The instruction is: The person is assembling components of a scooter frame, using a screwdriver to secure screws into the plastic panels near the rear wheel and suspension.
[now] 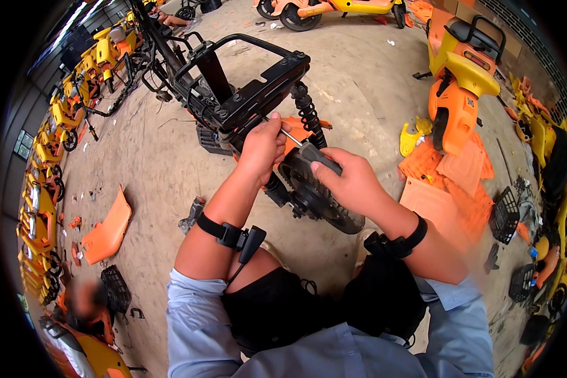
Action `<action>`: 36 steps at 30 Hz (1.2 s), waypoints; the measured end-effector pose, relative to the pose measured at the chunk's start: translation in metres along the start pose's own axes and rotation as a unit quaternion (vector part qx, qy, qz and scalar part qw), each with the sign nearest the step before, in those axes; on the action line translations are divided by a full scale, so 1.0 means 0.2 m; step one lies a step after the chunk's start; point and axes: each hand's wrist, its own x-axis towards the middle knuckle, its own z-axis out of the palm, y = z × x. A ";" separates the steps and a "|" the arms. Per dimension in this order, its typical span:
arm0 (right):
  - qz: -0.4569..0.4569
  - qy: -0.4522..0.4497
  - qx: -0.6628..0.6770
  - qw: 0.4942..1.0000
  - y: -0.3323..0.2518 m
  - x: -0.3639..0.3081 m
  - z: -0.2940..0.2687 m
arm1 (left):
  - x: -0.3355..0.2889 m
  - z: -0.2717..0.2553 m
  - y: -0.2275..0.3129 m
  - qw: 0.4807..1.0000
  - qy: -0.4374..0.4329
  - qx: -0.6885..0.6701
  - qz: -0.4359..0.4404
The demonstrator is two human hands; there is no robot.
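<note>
In my right hand (351, 179) is a screwdriver (320, 157), its dark handle gripped with the thumb lying along it. The metal shaft points up and left, to the underside of a black scooter frame (258, 94). My left hand (263, 151) is closed around the front end of the shaft, just below the frame's edge; its fingers hide the tip. Under the frame stand a coil shock absorber (307, 107) and the rear wheel (334, 211), close below my right hand. An orange plastic piece (296, 129) shows behind the shaft.
An orange panel (110, 227) lies on the floor at left. At right stands an orange-yellow scooter (463, 88) beside stacked orange panels (444, 205) and a black basket (505, 215). Rows of yellow scooters (44, 208) line the left. Another person (88, 302) is at lower left.
</note>
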 end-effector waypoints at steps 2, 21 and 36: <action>0.183 -0.062 0.173 0.966 -0.03 0.03 -0.03 | 0.01 0.00 -0.01 1.000 -0.001 -0.004 0.004; 0.201 -0.063 0.119 0.970 -0.04 0.06 -0.02 | 0.02 -0.01 -0.01 1.000 0.005 -0.002 0.013; 0.139 -0.084 0.018 0.986 0.01 0.06 -0.04 | -0.01 -0.02 0.02 0.999 -0.037 -0.013 -0.002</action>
